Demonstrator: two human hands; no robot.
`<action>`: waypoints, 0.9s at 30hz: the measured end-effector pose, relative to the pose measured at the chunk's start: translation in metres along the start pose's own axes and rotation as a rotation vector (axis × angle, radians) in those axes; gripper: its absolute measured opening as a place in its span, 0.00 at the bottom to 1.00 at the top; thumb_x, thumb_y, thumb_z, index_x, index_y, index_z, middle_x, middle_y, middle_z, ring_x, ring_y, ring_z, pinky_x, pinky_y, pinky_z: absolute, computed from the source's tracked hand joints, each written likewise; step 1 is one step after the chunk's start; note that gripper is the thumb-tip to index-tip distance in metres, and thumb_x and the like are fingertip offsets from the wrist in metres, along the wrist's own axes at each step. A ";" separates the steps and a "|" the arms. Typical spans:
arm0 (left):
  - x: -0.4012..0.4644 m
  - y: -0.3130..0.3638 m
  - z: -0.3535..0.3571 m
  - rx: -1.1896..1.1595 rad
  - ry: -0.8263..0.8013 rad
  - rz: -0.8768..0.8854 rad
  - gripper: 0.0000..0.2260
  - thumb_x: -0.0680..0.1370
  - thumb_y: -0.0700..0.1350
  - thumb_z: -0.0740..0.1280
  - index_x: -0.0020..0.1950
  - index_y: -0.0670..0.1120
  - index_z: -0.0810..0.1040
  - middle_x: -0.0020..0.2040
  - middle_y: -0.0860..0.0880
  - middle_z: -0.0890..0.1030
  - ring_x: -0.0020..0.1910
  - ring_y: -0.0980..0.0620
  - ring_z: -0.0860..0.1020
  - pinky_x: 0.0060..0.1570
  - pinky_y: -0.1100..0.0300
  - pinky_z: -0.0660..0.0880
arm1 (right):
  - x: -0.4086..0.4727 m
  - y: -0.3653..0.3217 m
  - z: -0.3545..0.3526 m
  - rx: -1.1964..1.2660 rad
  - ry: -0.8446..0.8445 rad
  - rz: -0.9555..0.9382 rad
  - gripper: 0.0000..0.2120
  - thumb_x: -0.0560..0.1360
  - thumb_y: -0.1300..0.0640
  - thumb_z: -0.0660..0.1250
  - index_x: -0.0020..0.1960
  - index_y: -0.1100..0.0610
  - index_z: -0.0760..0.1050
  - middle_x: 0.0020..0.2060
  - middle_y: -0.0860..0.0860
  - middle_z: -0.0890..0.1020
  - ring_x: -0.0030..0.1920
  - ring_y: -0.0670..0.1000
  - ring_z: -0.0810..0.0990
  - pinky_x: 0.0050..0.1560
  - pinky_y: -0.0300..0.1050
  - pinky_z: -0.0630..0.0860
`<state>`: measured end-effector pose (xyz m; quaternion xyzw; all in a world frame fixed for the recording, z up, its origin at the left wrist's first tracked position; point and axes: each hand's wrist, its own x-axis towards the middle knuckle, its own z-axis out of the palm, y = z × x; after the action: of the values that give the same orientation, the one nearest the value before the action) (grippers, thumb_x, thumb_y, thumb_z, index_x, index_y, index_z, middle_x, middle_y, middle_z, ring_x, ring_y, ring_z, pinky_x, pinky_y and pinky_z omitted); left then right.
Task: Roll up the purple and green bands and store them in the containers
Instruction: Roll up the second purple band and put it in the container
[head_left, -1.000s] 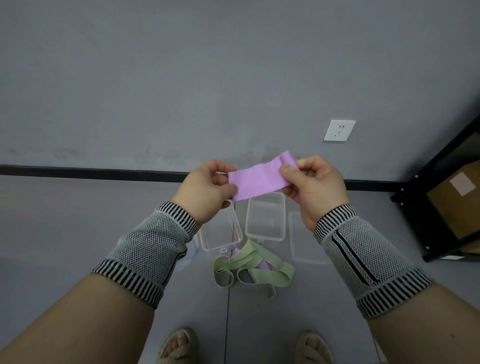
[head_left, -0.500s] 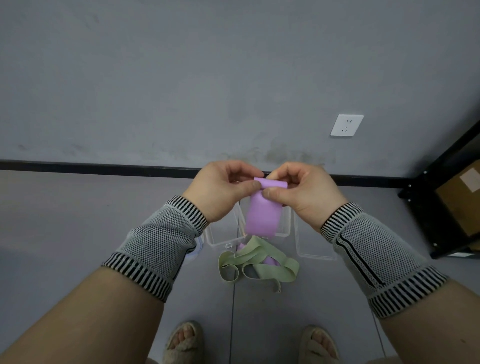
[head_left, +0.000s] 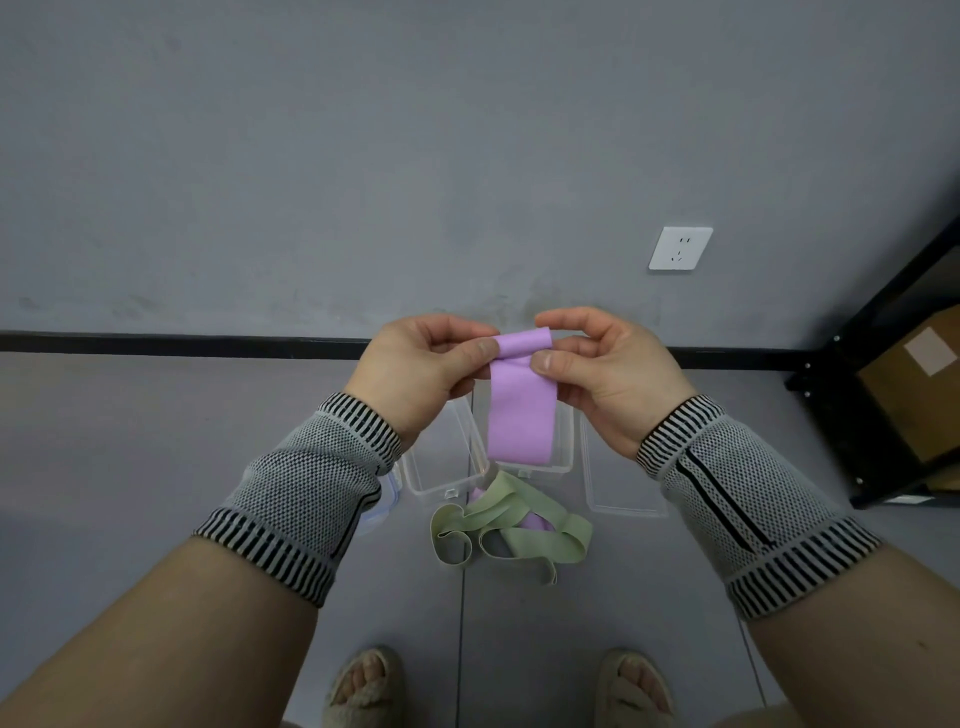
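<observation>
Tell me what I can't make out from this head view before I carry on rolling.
- Another purple band on the floor: mostly buried under the green bands; count unclear.
- Middle container: its inside is screened by the hanging purple band.
- Left container: partly behind the left hand.
- Roll tightness: covered by the right hand.

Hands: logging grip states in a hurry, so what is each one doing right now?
Left hand: closed, pinching the rolled top of the purple band.
Right hand: closed, pinching the same roll from the other side.
</observation>
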<state>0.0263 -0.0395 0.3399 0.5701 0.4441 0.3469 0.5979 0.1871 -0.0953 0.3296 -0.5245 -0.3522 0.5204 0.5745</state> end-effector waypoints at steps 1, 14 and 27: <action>0.000 0.000 0.000 -0.001 0.004 0.003 0.03 0.75 0.36 0.69 0.42 0.44 0.80 0.29 0.50 0.80 0.32 0.52 0.73 0.32 0.66 0.73 | 0.000 0.000 0.000 0.005 0.000 0.004 0.14 0.71 0.73 0.67 0.51 0.57 0.76 0.33 0.51 0.83 0.37 0.50 0.82 0.44 0.46 0.80; -0.012 0.002 0.006 0.071 -0.013 0.073 0.06 0.74 0.34 0.68 0.46 0.44 0.79 0.37 0.48 0.80 0.29 0.60 0.74 0.31 0.69 0.70 | -0.012 -0.001 0.001 -0.087 0.031 -0.059 0.06 0.72 0.68 0.69 0.43 0.58 0.78 0.38 0.57 0.81 0.40 0.54 0.80 0.48 0.53 0.78; -0.054 0.008 0.000 0.036 0.063 0.009 0.05 0.76 0.38 0.68 0.50 0.46 0.81 0.37 0.51 0.81 0.34 0.59 0.77 0.30 0.69 0.69 | -0.040 -0.009 0.024 -0.265 0.016 -0.161 0.10 0.71 0.69 0.70 0.42 0.54 0.78 0.38 0.53 0.82 0.40 0.50 0.80 0.46 0.45 0.79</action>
<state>0.0077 -0.0881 0.3555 0.5715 0.4666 0.3592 0.5715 0.1581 -0.1279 0.3489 -0.5700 -0.4540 0.4173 0.5430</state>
